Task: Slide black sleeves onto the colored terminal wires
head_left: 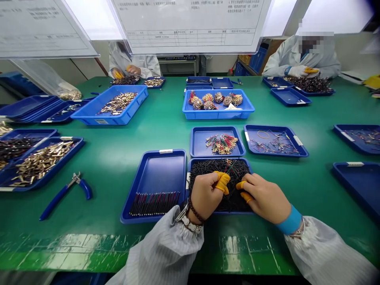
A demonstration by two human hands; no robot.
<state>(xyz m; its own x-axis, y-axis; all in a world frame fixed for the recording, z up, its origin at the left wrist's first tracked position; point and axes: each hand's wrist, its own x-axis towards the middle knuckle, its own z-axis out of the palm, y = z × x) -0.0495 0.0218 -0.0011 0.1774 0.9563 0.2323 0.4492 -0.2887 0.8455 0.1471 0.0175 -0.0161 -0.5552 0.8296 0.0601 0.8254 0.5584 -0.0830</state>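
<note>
My left hand (209,194), with yellow finger cots, is closed over the tray of short black tubes (204,168). A few thin red and green wires (232,168) with metal tips stick out beyond its fingers, apparently gripped there. To its right, my right hand (265,196) also wears yellow finger cots, its fingertips pinched low above the black tubes. Whatever lies between those fingertips is too small to make out. Left of the hands, a blue tray (162,170) bears a neat row of black-sleeved wires (154,204).
Beyond the hands sit a tray of loose wires (222,143) and another with scattered wires (274,142). Blue-handled cutters (67,194) lie at left, near a tray of metal parts (44,162). A bin with wire bundles (218,114) stands farther back. Two people work across the table.
</note>
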